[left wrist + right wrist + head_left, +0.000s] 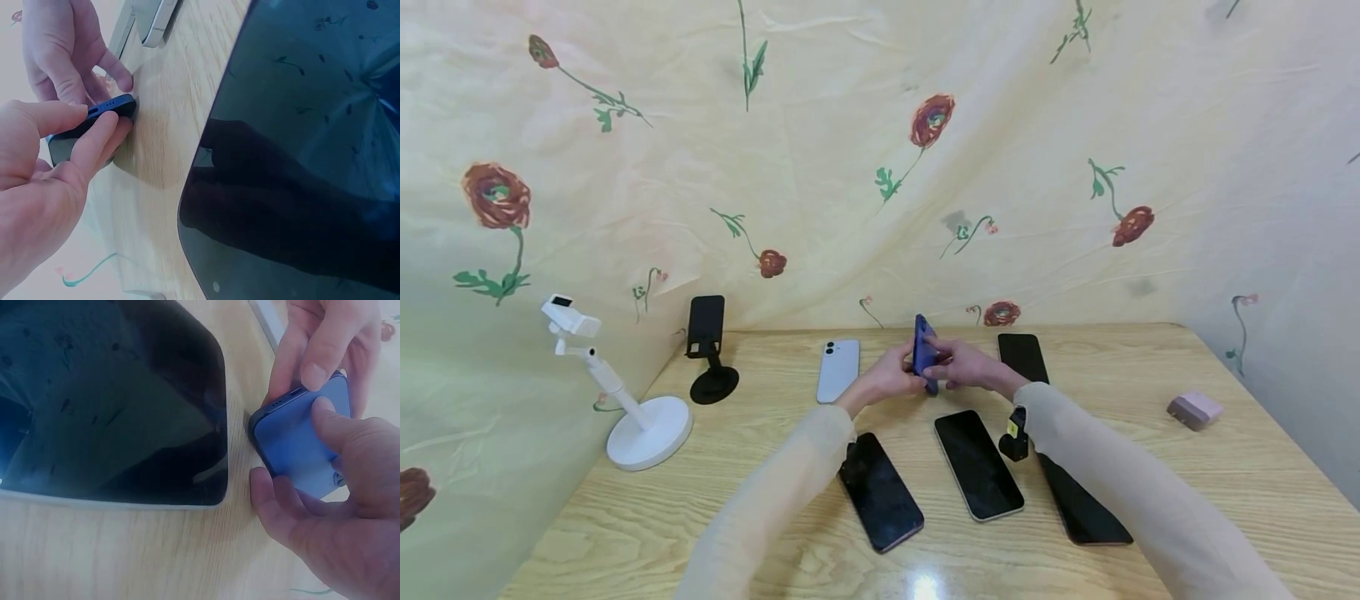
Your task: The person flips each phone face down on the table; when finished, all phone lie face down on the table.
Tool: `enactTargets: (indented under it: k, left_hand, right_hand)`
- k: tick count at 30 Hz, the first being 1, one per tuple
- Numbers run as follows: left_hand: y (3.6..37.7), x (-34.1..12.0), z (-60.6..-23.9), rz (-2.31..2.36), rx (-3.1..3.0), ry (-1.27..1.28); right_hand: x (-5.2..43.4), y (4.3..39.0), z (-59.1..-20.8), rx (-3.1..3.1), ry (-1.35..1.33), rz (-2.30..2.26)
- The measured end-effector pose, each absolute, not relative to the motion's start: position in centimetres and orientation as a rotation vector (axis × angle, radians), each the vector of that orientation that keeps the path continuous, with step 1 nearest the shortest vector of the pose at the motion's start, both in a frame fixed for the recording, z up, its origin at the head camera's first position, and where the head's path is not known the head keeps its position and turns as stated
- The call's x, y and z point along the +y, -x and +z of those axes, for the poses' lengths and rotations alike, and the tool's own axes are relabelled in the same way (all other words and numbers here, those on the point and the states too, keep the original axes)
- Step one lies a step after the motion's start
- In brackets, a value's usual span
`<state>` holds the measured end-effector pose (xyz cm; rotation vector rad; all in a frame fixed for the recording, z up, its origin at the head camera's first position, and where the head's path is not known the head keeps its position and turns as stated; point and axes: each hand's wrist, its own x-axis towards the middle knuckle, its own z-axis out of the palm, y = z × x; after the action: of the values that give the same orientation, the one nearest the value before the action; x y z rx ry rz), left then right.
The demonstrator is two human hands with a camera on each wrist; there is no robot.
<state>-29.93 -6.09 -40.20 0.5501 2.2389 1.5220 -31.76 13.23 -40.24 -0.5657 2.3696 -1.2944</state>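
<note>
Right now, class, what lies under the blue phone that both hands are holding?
The blue phone, held by the left hand and right hand, stands with its bottom edge on the bare wooden table. Fingers hide part of that contact.

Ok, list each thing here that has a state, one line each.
Blue phone: tilted on its bottom edge, gripped by left hand and right hand.
White phone: flat, back up.
Three front phones: flat, screens dark.
Far black phone: flat.
Black stand: upright.
White stand: upright.
</note>
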Motion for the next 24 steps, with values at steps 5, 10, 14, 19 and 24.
enactTargets:
  k: [5,10,14,19,24]
  left_hand:
    - [29.9,-5.9,-40.1,1.322,2.467,-0.642]
    - [29.8,-5.8,-40.1,1.06,2.7,-0.735]
    - [29.7,-5.8,-40.6,0.954,2.759,-0.725]
    - [29.7,-5.8,-41.0,0.862,2.765,-0.649]
    - [29.7,-5.8,-40.9,0.752,2.755,-0.599]
  right_hand:
    - [13.0,31.6,-40.3,2.424,0.561,-1.214]
    - [12.9,31.6,-40.5,2.486,0.604,-1.109]
    - [13.0,31.6,-40.8,2.533,0.662,-1.041]
    - [13.0,31.5,-40.9,2.594,0.681,-0.957]
    - [13.1,31.5,-41.1,2.675,0.697,-0.834]
